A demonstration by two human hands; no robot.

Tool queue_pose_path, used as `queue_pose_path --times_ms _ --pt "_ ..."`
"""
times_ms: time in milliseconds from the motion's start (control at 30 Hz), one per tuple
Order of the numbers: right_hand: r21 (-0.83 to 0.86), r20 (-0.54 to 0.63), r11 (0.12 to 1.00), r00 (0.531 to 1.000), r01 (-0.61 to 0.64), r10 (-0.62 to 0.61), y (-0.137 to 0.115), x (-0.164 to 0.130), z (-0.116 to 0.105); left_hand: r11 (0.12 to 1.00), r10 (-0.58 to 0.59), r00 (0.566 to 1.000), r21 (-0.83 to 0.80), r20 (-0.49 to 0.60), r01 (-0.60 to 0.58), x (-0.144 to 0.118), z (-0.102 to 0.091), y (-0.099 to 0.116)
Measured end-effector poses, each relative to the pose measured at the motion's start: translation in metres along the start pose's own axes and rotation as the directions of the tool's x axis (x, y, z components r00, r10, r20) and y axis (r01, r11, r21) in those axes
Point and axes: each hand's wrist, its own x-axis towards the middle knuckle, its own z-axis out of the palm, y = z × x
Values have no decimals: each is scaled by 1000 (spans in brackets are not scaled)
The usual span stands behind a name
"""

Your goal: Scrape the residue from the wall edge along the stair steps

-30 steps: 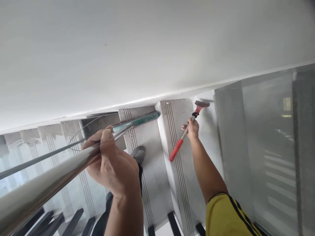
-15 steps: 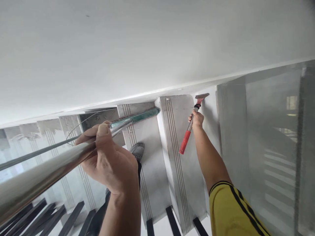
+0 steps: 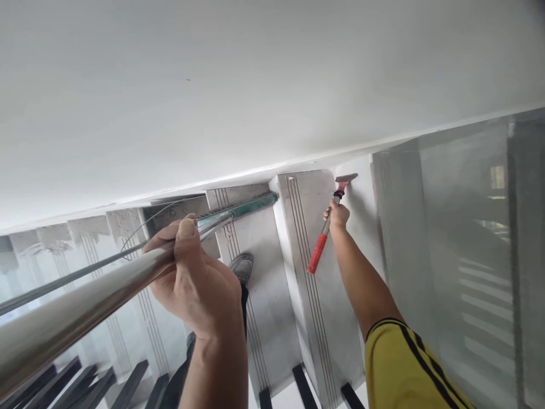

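Bright even daylight, soft shadows, blurred edges

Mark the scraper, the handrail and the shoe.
scraper point(image 3: 317, 254): head view, on its red grip below the right hand.
handrail point(image 3: 76, 315): head view, on the steel tube, left of the left hand.
shoe point(image 3: 242, 267): head view, on its toe.

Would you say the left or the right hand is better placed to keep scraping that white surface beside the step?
Right: the right hand holds the scraper; the left hand grips the handrail.
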Motion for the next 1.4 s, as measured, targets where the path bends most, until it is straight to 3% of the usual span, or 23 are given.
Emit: queue_pose_path --times_ms 167,367,533,733,1067,1400 --pt "-7 7 1000 1000 28 -28 1 6 8 1000 9 1000 9 5 -9 -1 0 1" --pt "-89 6 993 997 80 -80 7 7 -9 1000 -1 1000 -22 -14 1 -4 -2 0" --pt "-100 13 990 996 95 -94 -1 15 1 999 13 1000 -50 -18 -13 -6 -1 -1" --pt "-92 16 993 997 77 -76 0 10 -3 1000 6 1000 13 -21 -6 -8 -2 -1" --pt "-48 -44 996 996 82 -84 -13 7 25 999 15 1000 -31 -27 -16 -6 -3 -3" --pt "-56 -51 996 996 76 -79 -13 6 20 997 29 997 -62 -72 -33 -3 2 -2"
